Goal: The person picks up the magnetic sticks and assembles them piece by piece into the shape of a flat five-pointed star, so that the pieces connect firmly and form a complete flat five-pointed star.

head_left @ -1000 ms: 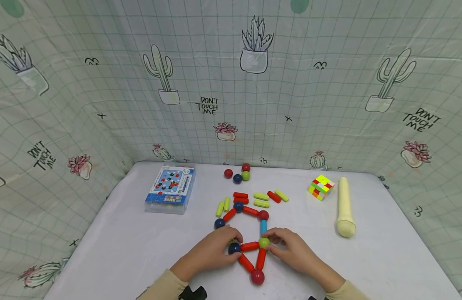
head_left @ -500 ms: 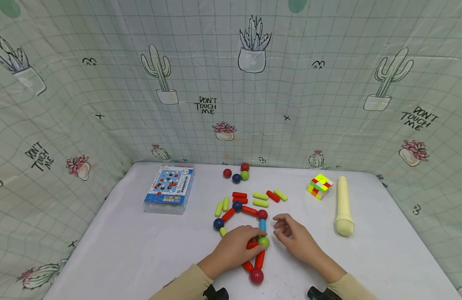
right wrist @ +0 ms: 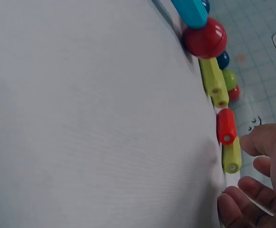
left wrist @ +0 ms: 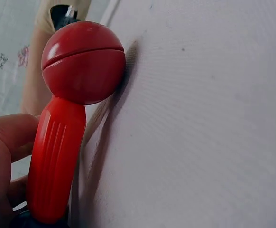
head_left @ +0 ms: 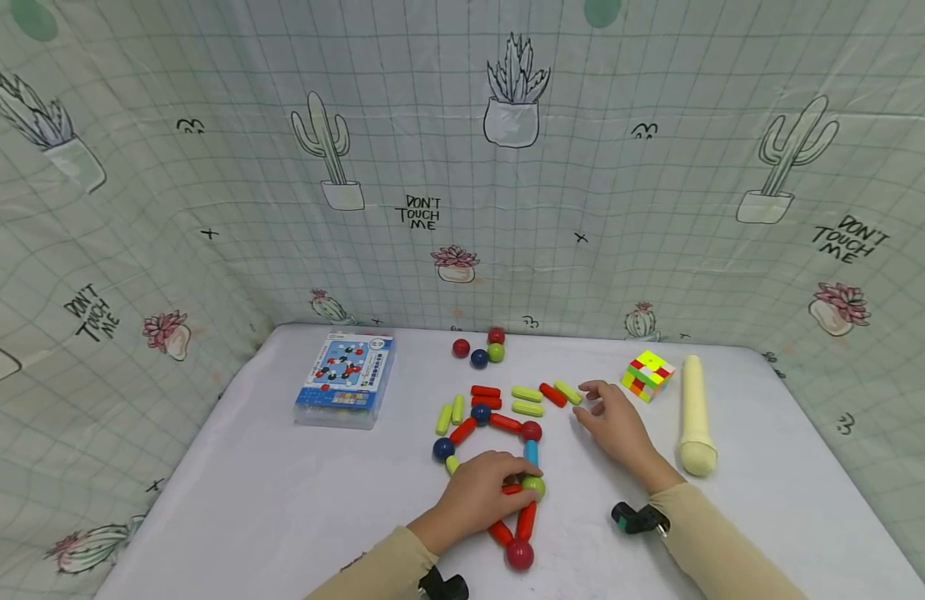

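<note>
A linked figure of balls and magnetic rods lies on the white table. My left hand [head_left: 473, 493] pinches its green ball [head_left: 536, 487] between thumb and fingers and covers much of the lower left part. Two red rods meet at the red ball [head_left: 520, 554] nearest me; that ball [left wrist: 83, 61] and a red rod [left wrist: 55, 156] fill the left wrist view. From the green ball a light blue rod [head_left: 532, 452] runs up to another red ball [head_left: 532, 431]. My right hand [head_left: 618, 427] holds nothing, fingers apart, beside a loose yellow-green rod [head_left: 568, 392].
Further loose rods, red [head_left: 552, 395] and yellow-green [head_left: 527, 409], lie behind the figure. Several balls [head_left: 479, 358] cluster at the back. A blue-labelled box [head_left: 345, 377] sits back left. A puzzle cube [head_left: 647, 375] and a pale yellow mallet-shaped stick [head_left: 695, 417] are at right.
My left hand moved right from the dark blue ball to the green ball. My right hand let go of the green ball and moved up and right towards the loose rods.
</note>
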`<action>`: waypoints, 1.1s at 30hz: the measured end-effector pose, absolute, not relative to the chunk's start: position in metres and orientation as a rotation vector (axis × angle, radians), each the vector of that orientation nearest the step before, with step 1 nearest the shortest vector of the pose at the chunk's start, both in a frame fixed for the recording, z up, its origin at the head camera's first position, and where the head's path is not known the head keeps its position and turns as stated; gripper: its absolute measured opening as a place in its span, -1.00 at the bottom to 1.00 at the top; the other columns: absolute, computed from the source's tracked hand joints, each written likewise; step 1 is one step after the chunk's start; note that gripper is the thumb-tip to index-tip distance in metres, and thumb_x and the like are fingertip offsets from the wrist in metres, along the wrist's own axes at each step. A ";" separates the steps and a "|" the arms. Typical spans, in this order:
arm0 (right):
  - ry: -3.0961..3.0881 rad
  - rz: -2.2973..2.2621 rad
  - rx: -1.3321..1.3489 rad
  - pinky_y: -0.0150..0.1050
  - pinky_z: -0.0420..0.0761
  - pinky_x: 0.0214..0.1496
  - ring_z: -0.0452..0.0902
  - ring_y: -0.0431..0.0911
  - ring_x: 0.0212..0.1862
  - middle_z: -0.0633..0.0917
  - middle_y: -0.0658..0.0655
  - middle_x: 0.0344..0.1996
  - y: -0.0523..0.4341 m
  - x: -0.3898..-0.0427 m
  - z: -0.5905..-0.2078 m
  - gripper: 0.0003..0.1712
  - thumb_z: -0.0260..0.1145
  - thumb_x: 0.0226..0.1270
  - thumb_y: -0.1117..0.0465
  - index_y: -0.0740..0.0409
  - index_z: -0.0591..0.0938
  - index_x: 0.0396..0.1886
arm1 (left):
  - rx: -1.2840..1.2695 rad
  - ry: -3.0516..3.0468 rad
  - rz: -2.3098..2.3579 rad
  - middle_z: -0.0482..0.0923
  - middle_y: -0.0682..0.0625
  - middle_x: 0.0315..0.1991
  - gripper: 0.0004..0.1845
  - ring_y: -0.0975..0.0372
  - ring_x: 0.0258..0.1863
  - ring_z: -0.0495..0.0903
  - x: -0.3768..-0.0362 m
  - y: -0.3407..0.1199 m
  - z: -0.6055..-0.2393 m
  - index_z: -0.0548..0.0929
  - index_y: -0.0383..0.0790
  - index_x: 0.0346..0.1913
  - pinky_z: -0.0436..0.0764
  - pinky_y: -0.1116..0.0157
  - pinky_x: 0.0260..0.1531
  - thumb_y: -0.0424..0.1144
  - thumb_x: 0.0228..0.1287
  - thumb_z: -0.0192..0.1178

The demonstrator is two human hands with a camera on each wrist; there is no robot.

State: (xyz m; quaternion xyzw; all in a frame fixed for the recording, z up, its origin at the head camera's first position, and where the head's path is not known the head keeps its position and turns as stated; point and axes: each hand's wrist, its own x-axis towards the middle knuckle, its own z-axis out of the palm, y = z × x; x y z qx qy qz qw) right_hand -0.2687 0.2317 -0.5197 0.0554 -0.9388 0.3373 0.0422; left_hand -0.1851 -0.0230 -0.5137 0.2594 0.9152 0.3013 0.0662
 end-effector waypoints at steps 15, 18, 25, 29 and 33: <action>-2.909 0.855 0.157 -0.07 0.55 -0.18 0.52 0.01 -0.24 0.65 0.18 -0.24 0.227 -0.286 -0.518 -0.71 0.31 0.41 0.26 0.21 0.67 0.08 | 0.771 2.760 0.930 0.64 0.36 -0.14 -0.74 0.45 -0.17 0.51 -0.185 -0.020 -0.513 0.75 0.19 0.04 0.56 0.38 -0.06 0.03 0.33 0.37; -2.903 0.837 0.137 -0.11 0.52 -0.22 0.52 0.00 -0.28 0.65 0.17 -0.27 0.228 -0.282 -0.518 -0.72 0.29 0.38 0.27 0.21 0.67 0.04 | 0.756 2.765 0.935 0.63 0.37 -0.14 -0.74 0.45 -0.17 0.50 -0.185 -0.021 -0.514 0.75 0.19 0.05 0.56 0.38 -0.07 0.03 0.33 0.37; -2.891 0.851 0.164 -0.16 0.45 -0.28 0.48 -0.06 -0.33 0.63 0.11 -0.34 0.237 -0.252 -0.516 -0.75 0.32 0.31 0.32 0.20 0.68 -0.02 | 0.738 2.759 0.937 0.63 0.36 -0.14 -0.72 0.45 -0.17 0.49 -0.184 -0.021 -0.516 0.74 0.20 0.06 0.56 0.37 -0.07 0.04 0.33 0.37; -2.905 0.883 0.192 -0.18 0.43 -0.28 0.43 -0.09 -0.33 0.59 0.05 -0.35 0.238 -0.231 -0.516 -0.75 0.35 0.31 0.32 0.15 0.69 -0.03 | 0.738 2.761 0.946 0.63 0.37 -0.16 -0.73 0.45 -0.18 0.49 -0.184 -0.021 -0.516 0.74 0.20 0.06 0.56 0.38 -0.10 0.04 0.32 0.37; -2.934 0.932 0.216 -0.18 0.47 -0.23 0.44 -0.12 -0.29 0.59 0.01 -0.33 0.236 -0.209 -0.515 -0.76 0.39 0.29 0.32 0.07 0.72 -0.05 | 0.746 2.766 0.944 0.63 0.37 -0.15 -0.73 0.46 -0.17 0.49 -0.185 -0.021 -0.517 0.74 0.20 0.05 0.56 0.36 -0.08 0.04 0.32 0.38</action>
